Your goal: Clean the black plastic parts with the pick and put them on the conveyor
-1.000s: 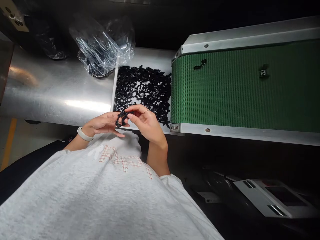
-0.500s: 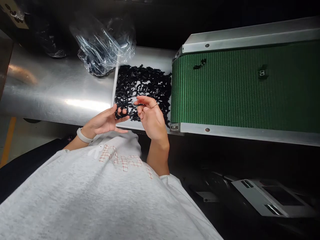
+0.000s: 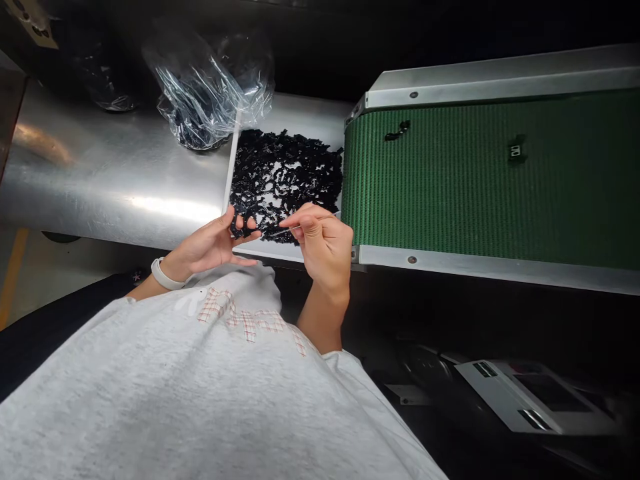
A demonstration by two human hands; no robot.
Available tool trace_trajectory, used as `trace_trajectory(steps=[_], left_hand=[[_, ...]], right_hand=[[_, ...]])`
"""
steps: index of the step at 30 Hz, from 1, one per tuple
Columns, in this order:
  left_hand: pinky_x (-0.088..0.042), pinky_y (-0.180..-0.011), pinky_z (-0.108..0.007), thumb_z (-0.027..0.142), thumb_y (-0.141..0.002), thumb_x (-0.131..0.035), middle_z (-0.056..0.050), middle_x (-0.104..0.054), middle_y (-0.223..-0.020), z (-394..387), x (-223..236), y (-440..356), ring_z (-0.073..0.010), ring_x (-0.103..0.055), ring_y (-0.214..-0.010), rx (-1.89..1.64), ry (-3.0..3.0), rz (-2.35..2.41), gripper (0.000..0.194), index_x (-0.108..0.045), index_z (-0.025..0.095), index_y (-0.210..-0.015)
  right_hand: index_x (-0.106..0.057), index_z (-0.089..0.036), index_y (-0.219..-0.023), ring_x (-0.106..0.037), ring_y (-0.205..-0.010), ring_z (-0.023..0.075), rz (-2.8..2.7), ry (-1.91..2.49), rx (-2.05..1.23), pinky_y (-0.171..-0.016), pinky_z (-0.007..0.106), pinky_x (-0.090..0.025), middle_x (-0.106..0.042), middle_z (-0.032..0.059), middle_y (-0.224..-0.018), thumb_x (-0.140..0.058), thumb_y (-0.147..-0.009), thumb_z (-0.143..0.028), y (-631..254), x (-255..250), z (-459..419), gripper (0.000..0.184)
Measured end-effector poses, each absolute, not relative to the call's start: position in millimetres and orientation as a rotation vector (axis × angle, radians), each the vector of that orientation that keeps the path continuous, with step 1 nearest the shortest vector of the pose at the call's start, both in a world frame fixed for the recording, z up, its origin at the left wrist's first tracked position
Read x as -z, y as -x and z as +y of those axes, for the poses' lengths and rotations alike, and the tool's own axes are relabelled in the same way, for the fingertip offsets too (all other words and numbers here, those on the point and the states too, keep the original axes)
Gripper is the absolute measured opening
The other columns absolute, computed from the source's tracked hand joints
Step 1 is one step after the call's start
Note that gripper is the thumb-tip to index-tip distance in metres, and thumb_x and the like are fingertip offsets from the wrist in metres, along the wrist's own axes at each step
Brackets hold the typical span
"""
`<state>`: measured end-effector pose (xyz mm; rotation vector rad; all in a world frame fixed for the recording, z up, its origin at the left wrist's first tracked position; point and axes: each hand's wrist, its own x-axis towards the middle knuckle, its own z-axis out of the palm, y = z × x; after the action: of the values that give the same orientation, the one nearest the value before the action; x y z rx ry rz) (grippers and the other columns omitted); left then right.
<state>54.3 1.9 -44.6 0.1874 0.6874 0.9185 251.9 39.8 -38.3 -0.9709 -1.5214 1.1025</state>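
Observation:
My left hand (image 3: 207, 243) is palm up at the near left corner of a white tray (image 3: 234, 163), its fingers spread, and I see nothing held in it. A thin, light rod-like tool (image 3: 287, 231) sticks out to the left from my right hand (image 3: 325, 243), pinched between thumb and fingers. Its tip points toward my left fingers, a short way apart from them. Behind both hands many small black plastic pieces (image 3: 310, 163) lie jumbled in the tray, with white bottom showing through. Part of the tray's near edge is hidden by my hands.
Right of the tray runs a green conveyor belt (image 3: 440, 193) with metal side rails (image 3: 480, 260). Two small black parts (image 3: 399, 131) (image 3: 516, 151) lie on it. A clear plastic bag (image 3: 205, 100) stands at the back left on the metal table (image 3: 115, 173). A grey box (image 3: 537, 397) sits lower right.
My right hand has turned and moved slightly right, its fingers closing in a pinch, and the thin tool now shows. My left hand has barely moved. The farther belt part has shifted slightly left.

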Motion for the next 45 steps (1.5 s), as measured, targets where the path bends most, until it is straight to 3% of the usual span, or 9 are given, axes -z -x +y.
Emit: trace_trajectory(steps=[4,10,15,24,34,45], left_hand=[[-0.054,-0.101,-0.057,0.053,-0.084,-0.074,0.000,-0.065,-0.102,0,43,-55,-0.0229,-0.062,-0.115,-0.923,-0.246,0.725,0.039,-0.062,0.017,-0.075],[-0.057,-0.092,-0.046,0.056,-0.081,-0.076,-0.001,-0.066,-0.099,-4,42,-59,-0.0223,-0.062,-0.108,-0.947,-0.335,0.760,0.041,-0.063,0.018,-0.076],[-0.057,-0.091,-0.043,0.056,-0.081,-0.076,-0.001,-0.066,-0.099,-8,44,-62,-0.0187,-0.061,-0.100,-0.979,-0.372,0.749,0.041,-0.063,0.018,-0.077],[-0.054,-0.097,-0.044,0.062,-0.080,-0.074,0.000,-0.063,-0.095,-17,43,-64,-0.0183,-0.058,-0.100,-1.020,-0.480,0.781,0.044,-0.063,0.019,-0.077],[-0.051,-0.094,-0.037,0.064,-0.080,-0.073,0.000,-0.064,-0.093,-16,37,-66,-0.0184,-0.058,-0.100,-1.074,-0.605,0.836,0.045,-0.063,0.020,-0.077],[-0.049,-0.085,-0.030,0.067,-0.080,-0.071,0.002,-0.058,-0.086,-17,40,-66,-0.0142,-0.056,-0.092,-1.084,-0.688,0.881,0.048,-0.062,0.019,-0.077]], right_hand=[[-0.076,-0.026,-0.089,-0.066,-0.069,0.0148,-1.605,0.996,-1.095,-0.061,0.031,-0.056,-0.073,0.0018,-0.082,-0.065,-0.096,-0.046,-251,31,33,0.025],[-0.073,-0.027,-0.095,-0.073,-0.086,0.0193,-1.655,0.901,-0.949,-0.072,0.037,-0.062,-0.075,0.0040,-0.096,-0.060,-0.100,-0.035,-241,28,23,0.016],[-0.069,-0.028,-0.095,-0.074,-0.086,0.0203,-1.614,0.853,-0.843,-0.066,0.038,-0.062,-0.075,0.0042,-0.095,-0.062,-0.099,-0.032,-231,31,21,0.009],[-0.059,-0.030,-0.092,-0.073,-0.085,0.0207,-1.683,0.866,-0.650,-0.069,0.040,-0.064,-0.074,0.0021,-0.090,-0.059,-0.101,-0.033,-223,32,11,0.010],[-0.056,-0.031,-0.095,-0.074,-0.084,0.0202,-1.682,0.879,-0.657,-0.069,0.041,-0.065,-0.075,0.0016,-0.092,-0.057,-0.102,-0.035,-222,33,9,0.008],[-0.060,-0.028,-0.101,-0.074,-0.084,0.0157,-1.674,0.700,-0.576,-0.071,0.033,-0.066,-0.073,-0.0011,-0.090,-0.062,-0.099,-0.018,-220,36,13,0.010]])
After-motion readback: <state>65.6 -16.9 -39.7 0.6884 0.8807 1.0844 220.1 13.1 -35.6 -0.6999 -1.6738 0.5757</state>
